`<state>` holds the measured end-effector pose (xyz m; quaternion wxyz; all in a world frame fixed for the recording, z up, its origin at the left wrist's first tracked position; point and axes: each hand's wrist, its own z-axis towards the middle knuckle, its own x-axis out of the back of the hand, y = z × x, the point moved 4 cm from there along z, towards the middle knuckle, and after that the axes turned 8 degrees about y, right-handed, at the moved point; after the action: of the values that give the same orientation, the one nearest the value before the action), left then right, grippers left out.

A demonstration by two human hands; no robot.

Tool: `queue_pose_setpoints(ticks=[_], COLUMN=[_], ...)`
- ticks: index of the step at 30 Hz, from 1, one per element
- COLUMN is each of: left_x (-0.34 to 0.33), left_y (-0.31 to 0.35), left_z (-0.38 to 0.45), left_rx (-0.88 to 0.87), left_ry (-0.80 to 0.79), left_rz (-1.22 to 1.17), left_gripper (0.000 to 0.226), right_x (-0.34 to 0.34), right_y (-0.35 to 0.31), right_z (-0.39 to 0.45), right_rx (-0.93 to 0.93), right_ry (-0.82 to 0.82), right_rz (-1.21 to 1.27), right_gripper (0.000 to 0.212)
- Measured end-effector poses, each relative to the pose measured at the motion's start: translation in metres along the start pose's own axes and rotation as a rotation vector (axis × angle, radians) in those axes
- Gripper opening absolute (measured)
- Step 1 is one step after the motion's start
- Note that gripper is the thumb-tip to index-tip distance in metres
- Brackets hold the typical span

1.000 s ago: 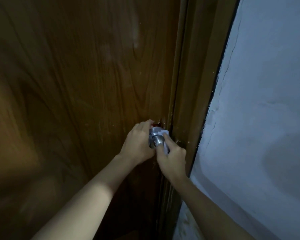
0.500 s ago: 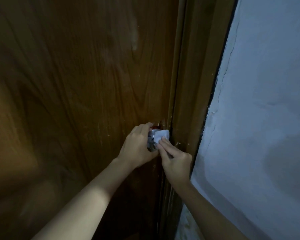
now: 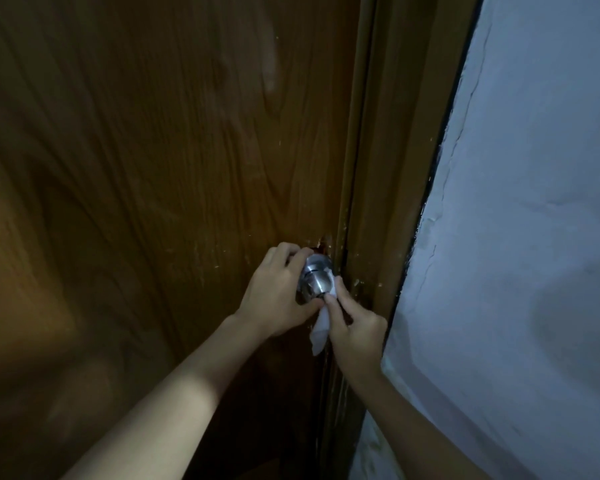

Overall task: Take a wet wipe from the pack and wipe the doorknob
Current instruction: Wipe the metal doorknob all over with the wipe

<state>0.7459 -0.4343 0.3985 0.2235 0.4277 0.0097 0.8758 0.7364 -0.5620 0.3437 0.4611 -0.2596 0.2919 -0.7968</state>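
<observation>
Head view: curled hands [image 3: 278, 292] around doorknob [image 3: 317, 280]

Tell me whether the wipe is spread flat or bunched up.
Bunched. The wet wipe is pinched in the right hand against the doorknob, a crumpled tail hanging below.

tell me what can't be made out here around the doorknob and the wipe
- Head view: the left side of the doorknob is covered by the left hand.
- Head view: part of the wet wipe is tucked under the right hand, so its full shape is hidden.
- Head view: the wipe pack is out of frame.
- Head view: dim light hides whether the knob is clean.
</observation>
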Motion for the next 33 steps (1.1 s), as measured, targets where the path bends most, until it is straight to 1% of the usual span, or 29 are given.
queue_pose_setpoints(ticks=[2, 4, 5, 7, 9, 11, 12, 14, 17, 20, 22, 24, 25, 26, 28, 31, 33], left_x=[0.000, -0.001, -0.001, -0.001, -0.002, -0.002, -0.001, 0.001, 0.003, 0.003, 0.002, 0.000, 0.000, 0.000, 0.000, 0.000, 0.001], left_y=[-0.001, -0.001, -0.001, -0.002, -0.003, -0.003, -0.003, -0.004, -0.003, 0.000, 0.001, 0.002, 0.002, 0.002, 0.002, 0.001, 0.001], left_z=[0.000, 0.000, -0.001, 0.000, 0.000, 0.000, 0.000, 0.000, 0.000, 0.000, -0.001, -0.001, -0.001, -0.001, 0.000, 0.000, -0.001], left_rx=[0.001, -0.001, 0.001, 0.010, 0.013, 0.010, 0.004, -0.004, 0.007, 0.040, 0.052, 0.061, 0.065, 0.065, 0.059, 0.055, 0.047], left_ry=[0.004, 0.012, 0.013, 0.008, 0.005, 0.002, -0.005, -0.042, -0.089, -0.087, -0.077, -0.053, -0.039, -0.029, -0.030, -0.057, -0.061], left_rz=[-0.007, -0.009, -0.007, -0.005, -0.002, 0.000, -0.003, -0.004, -0.011, -0.032, -0.016, 0.001, 0.003, 0.005, 0.011, 0.000, -0.005], left_gripper=[0.075, 0.073, 0.073, 0.074, 0.076, 0.078, 0.079, 0.085, 0.099, 0.105, 0.106, 0.102, 0.098, 0.093, 0.086, 0.085, 0.085], right_x=[-0.001, -0.004, -0.005, -0.002, 0.001, 0.005, 0.005, -0.001, 0.000, 0.001, 0.002, -0.003, -0.006, -0.008, -0.010, -0.005, -0.004], right_y=[-0.002, -0.004, -0.001, 0.007, 0.014, 0.012, 0.008, 0.006, 0.011, 0.014, 0.016, 0.021, 0.025, 0.027, 0.026, 0.015, 0.007], right_z=[0.000, 0.003, 0.005, 0.007, 0.008, 0.008, 0.009, 0.009, 0.010, 0.011, 0.010, 0.004, -0.001, -0.004, -0.005, 0.001, 0.002], right_rx=[0.028, 0.102, 0.083, -0.031, -0.097, -0.028, 0.021, 0.047, -0.140, -0.227, -0.343, -0.521, -0.600, -0.643, -0.609, -0.360, -0.187], right_ry=[-0.039, -0.086, -0.095, -0.104, -0.074, -0.020, -0.021, -0.097, -0.170, -0.147, -0.110, -0.085, -0.088, -0.090, -0.092, -0.083, -0.069], right_rz=[-0.020, -0.019, -0.003, 0.023, 0.026, -0.041, -0.047, -0.024, 0.049, 0.096, 0.214, 0.374, 0.437, 0.478, 0.469, 0.286, 0.171], right_gripper=[0.033, 0.033, 0.034, 0.039, 0.040, 0.038, 0.039, 0.043, 0.050, 0.048, 0.035, 0.014, 0.010, 0.012, 0.020, 0.040, 0.044])
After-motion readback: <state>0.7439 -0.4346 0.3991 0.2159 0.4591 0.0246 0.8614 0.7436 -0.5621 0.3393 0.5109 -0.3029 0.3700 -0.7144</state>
